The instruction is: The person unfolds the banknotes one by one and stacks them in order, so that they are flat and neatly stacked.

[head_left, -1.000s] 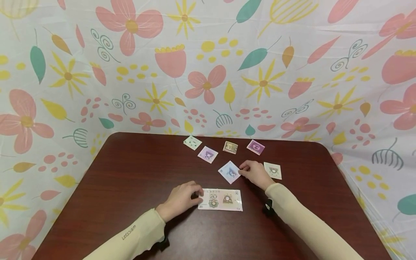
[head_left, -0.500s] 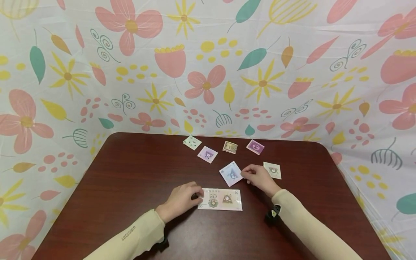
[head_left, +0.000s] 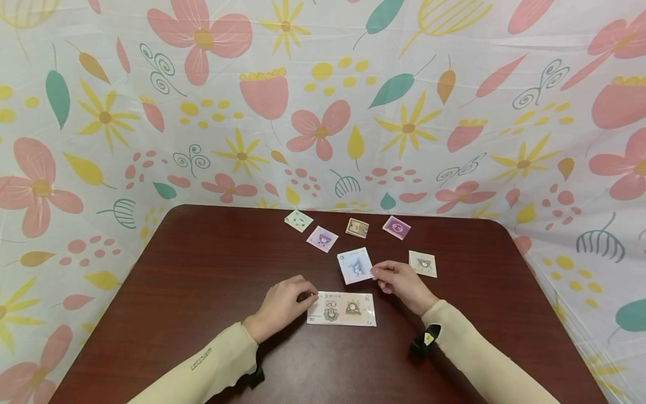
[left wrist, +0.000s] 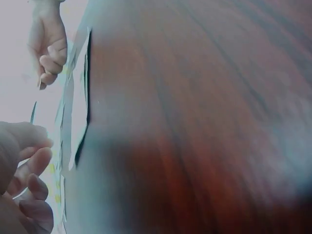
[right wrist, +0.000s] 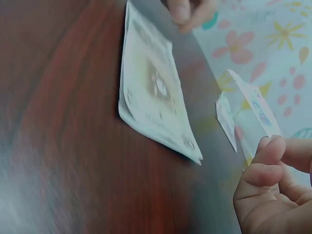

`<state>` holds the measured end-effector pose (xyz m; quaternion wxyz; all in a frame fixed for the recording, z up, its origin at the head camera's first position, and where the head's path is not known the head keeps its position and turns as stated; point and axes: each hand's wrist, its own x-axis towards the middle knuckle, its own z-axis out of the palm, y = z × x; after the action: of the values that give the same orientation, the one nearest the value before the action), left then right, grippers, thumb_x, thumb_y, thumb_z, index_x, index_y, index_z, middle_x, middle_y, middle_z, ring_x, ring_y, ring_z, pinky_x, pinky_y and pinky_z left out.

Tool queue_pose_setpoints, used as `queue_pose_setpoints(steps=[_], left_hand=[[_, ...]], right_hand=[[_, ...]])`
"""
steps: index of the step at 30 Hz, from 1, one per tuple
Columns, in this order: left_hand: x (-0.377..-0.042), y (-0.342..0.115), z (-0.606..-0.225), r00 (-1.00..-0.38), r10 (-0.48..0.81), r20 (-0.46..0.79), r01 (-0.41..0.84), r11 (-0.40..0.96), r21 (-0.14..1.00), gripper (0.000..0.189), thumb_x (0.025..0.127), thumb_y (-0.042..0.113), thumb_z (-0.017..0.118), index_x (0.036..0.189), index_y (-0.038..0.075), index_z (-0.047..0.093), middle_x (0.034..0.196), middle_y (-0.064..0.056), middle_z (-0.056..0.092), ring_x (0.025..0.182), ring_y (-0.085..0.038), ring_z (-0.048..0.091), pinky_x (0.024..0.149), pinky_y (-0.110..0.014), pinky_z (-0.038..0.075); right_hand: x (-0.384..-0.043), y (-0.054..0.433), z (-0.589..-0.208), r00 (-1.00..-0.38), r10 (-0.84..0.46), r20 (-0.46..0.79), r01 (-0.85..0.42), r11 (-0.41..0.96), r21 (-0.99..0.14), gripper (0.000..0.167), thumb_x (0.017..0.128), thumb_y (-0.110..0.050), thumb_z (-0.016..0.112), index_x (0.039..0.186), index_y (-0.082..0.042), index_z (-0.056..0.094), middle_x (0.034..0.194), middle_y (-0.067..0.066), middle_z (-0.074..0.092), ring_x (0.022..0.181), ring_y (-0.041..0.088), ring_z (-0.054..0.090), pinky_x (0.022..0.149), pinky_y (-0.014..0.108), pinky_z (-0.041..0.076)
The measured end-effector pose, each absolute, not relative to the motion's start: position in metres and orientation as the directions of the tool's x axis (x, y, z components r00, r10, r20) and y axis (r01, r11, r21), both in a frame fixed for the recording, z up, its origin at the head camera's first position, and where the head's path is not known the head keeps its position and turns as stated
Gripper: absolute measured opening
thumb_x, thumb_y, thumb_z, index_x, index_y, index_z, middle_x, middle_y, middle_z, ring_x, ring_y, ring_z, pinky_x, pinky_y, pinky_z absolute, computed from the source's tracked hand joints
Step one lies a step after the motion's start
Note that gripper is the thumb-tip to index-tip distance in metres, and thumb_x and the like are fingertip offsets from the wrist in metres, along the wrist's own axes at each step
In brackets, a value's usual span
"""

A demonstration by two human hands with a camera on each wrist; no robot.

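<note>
My right hand (head_left: 404,283) pinches the lower right edge of a pale blue square play banknote (head_left: 355,266), which is raised off the table in the right wrist view. A long play banknote (head_left: 348,308) marked 20 lies flat on the table in front of me; the right wrist view shows layered edges on it. My left hand (head_left: 282,306) hovers at its left end, fingers loosely bent, fingertips over the upper left corner. In the left wrist view those fingers (left wrist: 36,190) hold nothing and look apart from the note.
Several small folded play notes lie at the back of the dark red table (head_left: 227,269): green (head_left: 299,220), lilac (head_left: 322,239), brown (head_left: 357,228) and purple (head_left: 396,227). A pale greenish one (head_left: 423,264) lies right of the blue note. Flowered cloth (head_left: 323,112) hangs behind.
The blue note has turned from a diamond angle to nearly upright, lifted by my right hand, whose wrist moved slightly right and nearer. My left hand's fingers have risen slightly at the long note.
</note>
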<state>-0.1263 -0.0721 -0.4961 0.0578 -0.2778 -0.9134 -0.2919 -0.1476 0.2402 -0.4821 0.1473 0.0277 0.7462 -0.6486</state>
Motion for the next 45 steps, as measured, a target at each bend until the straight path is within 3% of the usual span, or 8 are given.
queue_pose_setpoints(steps=[4, 10, 24, 30, 36, 39, 45], left_hand=[[-0.128, -0.065, -0.494, -0.849, 0.435, 0.299, 0.526, 0.655, 0.542, 0.005, 0.095, 0.024, 0.077, 0.098, 0.021, 0.080, 0.090, 0.009, 0.067, 0.083, -0.010, 0.067, 0.072, -0.034, 0.055], [-0.127, -0.053, -0.490, -0.875, 0.381, 0.298, 0.477, 0.582, 0.658, 0.010, 0.097, 0.026, 0.076, 0.096, 0.018, 0.081, 0.084, 0.010, 0.065, 0.073, -0.009, 0.058, 0.066, -0.025, 0.047], [-0.128, -0.044, -0.493, -0.903, 0.319, 0.287, 0.411, 0.451, 0.792, 0.008, 0.094, 0.011, 0.077, 0.087, 0.014, 0.077, 0.079, 0.009, 0.062, 0.068, -0.004, 0.049, 0.063, -0.021, 0.044], [-0.129, -0.045, -0.493, -0.896, 0.335, 0.291, 0.420, 0.432, 0.798, 0.011, 0.094, 0.006, 0.074, 0.086, 0.013, 0.075, 0.079, 0.007, 0.061, 0.066, -0.004, 0.048, 0.061, -0.022, 0.044], [-0.127, -0.047, -0.492, -0.874, 0.404, 0.269, 0.448, 0.455, 0.770, 0.011, 0.091, 0.005, 0.076, 0.085, 0.014, 0.075, 0.079, 0.008, 0.061, 0.066, -0.002, 0.049, 0.061, -0.020, 0.044], [-0.126, -0.046, -0.490, -0.852, 0.452, 0.264, 0.477, 0.464, 0.747, 0.009, 0.090, 0.005, 0.077, 0.084, 0.013, 0.075, 0.078, 0.007, 0.061, 0.067, -0.002, 0.051, 0.062, -0.020, 0.045], [-0.124, -0.044, -0.486, -0.822, 0.498, 0.276, 0.515, 0.442, 0.735, 0.009, 0.089, 0.005, 0.077, 0.084, 0.012, 0.075, 0.080, 0.006, 0.064, 0.071, -0.003, 0.056, 0.065, -0.020, 0.048]], right_hand=[[-0.142, 0.232, -0.482, -0.949, -0.193, -0.247, 0.225, 0.131, -0.966, 0.021, 0.103, -0.011, 0.064, 0.110, 0.009, 0.064, 0.078, 0.000, 0.059, 0.066, 0.007, 0.050, 0.059, 0.021, 0.043], [-0.137, 0.217, -0.483, -0.946, -0.202, -0.255, 0.233, 0.125, -0.964, 0.024, 0.102, -0.012, 0.067, 0.112, 0.009, 0.066, 0.078, 0.001, 0.060, 0.063, 0.008, 0.049, 0.057, 0.022, 0.040], [-0.129, 0.206, -0.485, -0.950, -0.204, -0.236, 0.209, 0.146, -0.967, 0.024, 0.101, -0.013, 0.067, 0.111, 0.009, 0.066, 0.073, 0.001, 0.060, 0.062, 0.008, 0.050, 0.057, 0.023, 0.040], [-0.132, 0.206, -0.485, -0.981, -0.176, -0.079, 0.012, 0.350, -0.937, 0.019, 0.099, -0.011, 0.071, 0.110, 0.004, 0.069, 0.082, 0.008, 0.068, 0.064, 0.012, 0.057, 0.057, 0.023, 0.045], [-0.137, 0.207, -0.478, -0.966, -0.168, 0.197, -0.259, 0.583, -0.771, 0.017, 0.095, -0.009, 0.076, 0.112, -0.010, 0.073, 0.099, 0.003, 0.073, 0.076, 0.012, 0.061, 0.068, 0.026, 0.051], [-0.136, 0.205, -0.472, -0.930, -0.234, 0.283, -0.367, 0.609, -0.703, 0.021, 0.094, -0.010, 0.078, 0.115, -0.012, 0.076, 0.106, 0.000, 0.071, 0.081, 0.011, 0.062, 0.072, 0.028, 0.053], [-0.135, 0.198, -0.466, -0.874, -0.346, 0.340, -0.485, 0.585, -0.650, 0.021, 0.096, -0.010, 0.076, 0.116, -0.015, 0.078, 0.111, -0.004, 0.070, 0.086, 0.009, 0.060, 0.073, 0.026, 0.053]])
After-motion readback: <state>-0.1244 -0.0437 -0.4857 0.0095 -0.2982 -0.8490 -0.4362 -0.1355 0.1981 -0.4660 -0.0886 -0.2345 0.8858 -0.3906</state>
